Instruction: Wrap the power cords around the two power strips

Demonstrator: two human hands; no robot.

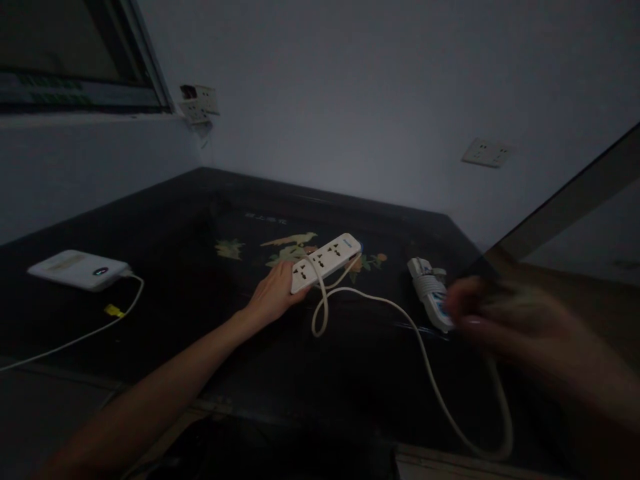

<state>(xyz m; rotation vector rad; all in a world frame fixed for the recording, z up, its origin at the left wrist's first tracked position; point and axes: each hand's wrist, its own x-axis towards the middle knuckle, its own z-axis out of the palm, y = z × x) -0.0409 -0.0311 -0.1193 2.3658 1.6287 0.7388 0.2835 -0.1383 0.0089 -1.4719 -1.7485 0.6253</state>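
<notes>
A white power strip (327, 261) lies tilted over the dark table, its sockets facing up. My left hand (273, 293) is closed around its near left end. From its far end a white cord (425, 357) comes out, crosses the strip in a loose loop and sweeps right in a wide curve. That cord rises to my right hand (500, 320), which is smeared by motion but curled closed on it; the cord's end cannot be made out. Just left of the right hand sits a second white power strip (431, 297) with its cord wound around it.
A white box-like device (80, 269) with a thin cable (135, 300) and yellow tag (114, 311) lies at left on the dark table (175, 320). Wall sockets (486, 153) are on the back wall, and more sockets (200, 105) hang in the corner near a window (75, 60).
</notes>
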